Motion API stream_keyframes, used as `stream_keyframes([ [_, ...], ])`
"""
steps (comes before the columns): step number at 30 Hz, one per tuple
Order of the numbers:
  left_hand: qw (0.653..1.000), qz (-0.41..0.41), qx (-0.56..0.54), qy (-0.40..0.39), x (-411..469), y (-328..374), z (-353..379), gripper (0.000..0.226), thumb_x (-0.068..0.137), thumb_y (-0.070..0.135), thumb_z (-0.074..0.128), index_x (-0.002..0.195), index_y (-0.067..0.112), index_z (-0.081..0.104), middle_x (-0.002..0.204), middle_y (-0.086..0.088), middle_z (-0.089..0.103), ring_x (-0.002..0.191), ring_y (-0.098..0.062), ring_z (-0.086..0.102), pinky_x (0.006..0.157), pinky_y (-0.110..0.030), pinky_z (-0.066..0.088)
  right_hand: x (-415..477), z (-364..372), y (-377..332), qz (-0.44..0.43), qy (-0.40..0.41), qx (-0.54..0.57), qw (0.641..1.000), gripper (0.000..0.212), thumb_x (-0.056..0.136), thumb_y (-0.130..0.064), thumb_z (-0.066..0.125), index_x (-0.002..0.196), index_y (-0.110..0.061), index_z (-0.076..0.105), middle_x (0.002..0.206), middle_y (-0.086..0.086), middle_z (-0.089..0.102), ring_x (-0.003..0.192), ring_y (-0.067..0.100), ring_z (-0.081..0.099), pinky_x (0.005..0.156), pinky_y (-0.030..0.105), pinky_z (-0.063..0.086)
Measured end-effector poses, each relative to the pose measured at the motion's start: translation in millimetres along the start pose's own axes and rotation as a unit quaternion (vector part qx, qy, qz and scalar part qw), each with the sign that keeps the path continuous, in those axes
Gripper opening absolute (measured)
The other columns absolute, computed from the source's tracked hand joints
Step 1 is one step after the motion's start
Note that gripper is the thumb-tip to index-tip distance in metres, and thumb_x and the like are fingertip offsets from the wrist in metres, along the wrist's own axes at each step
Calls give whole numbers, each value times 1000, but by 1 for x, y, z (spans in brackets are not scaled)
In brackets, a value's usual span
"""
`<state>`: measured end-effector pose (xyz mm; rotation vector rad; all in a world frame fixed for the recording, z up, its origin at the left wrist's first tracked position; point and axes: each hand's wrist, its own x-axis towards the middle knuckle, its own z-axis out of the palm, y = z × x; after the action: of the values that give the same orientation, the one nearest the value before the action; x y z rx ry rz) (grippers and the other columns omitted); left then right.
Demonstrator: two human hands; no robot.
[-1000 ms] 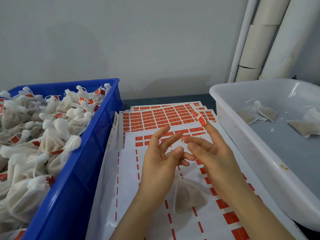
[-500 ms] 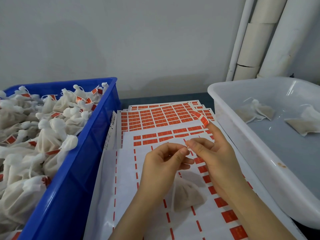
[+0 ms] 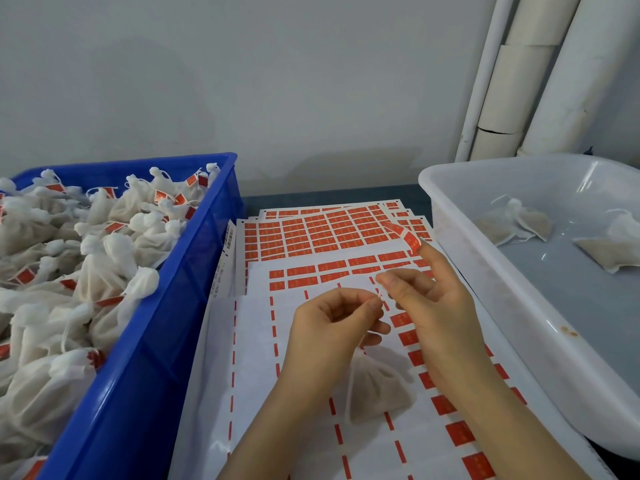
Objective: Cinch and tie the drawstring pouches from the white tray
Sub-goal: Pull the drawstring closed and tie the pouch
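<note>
One drawstring is pinched by left hand and right hand, apparently for knotting above the pouch. A red label is stuck ready on one right fingertip.

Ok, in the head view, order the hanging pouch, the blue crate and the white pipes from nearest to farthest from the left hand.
1. Pouch, hanging just below the left hand by its drawstring.
2. Blue crate, to its left.
3. White pipes, far back on the right.
</note>
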<state>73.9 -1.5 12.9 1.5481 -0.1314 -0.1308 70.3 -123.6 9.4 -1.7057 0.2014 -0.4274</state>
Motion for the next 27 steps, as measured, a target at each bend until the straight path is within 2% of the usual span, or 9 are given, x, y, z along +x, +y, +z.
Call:
stream_keyframes([
  [1,1000,-11,-9,9,0,0,0,16,87,15,64,76,24,70,70,6,72,65,-11,70,56,-14,52,1,-1,-1,3,15,4,1000,46,61,-62,53,105,-50,47,80,-39,60,77,-5,61,56,6,45],
  [3,998,-38,-41,29,1,2,1,15,88,17,63,77,22,71,71,5,72,68,-12,71,57,-17,54,1,-4,-2,15,41,29,999,40,59,-68,49,93,-47,55,87,-29,63,84,4,63,65,17,49],
  [6,989,-81,-109,51,2,4,-1,13,88,20,63,79,19,72,76,2,73,74,-13,72,57,-20,54,0,-9,-2,30,40,59,997,36,60,-63,53,80,-36,66,78,-18,70,76,12,68,70,26,53],
  [9,980,-104,-161,52,2,5,-4,12,86,22,65,81,17,74,81,-4,73,75,-15,71,61,-23,55,-4,-9,-3,18,-26,49,998,30,62,-54,59,79,-32,69,77,-14,71,74,9,68,64,20,54],
  [12,975,-111,-186,41,1,5,-7,13,85,22,64,83,18,76,85,-7,73,72,-15,70,63,-26,56,-9,-4,-2,9,-57,35,998,21,63,-47,62,78,-34,66,75,-19,70,72,4,67,56,11,50],
  [19,980,-99,-174,18,0,5,-7,14,85,22,63,82,23,77,82,-5,73,70,-13,69,62,-24,54,-10,1,0,2,-38,22,999,23,61,-49,63,81,-38,64,77,-31,66,74,-5,64,51,4,44],
  [27,983,-79,-164,8,0,6,-6,15,69,32,68,80,28,77,81,-3,73,70,-12,68,63,-23,53,-12,3,-2,0,-41,23,999,20,61,-48,63,80,-40,63,76,-32,65,75,-6,63,52,5,45],
])
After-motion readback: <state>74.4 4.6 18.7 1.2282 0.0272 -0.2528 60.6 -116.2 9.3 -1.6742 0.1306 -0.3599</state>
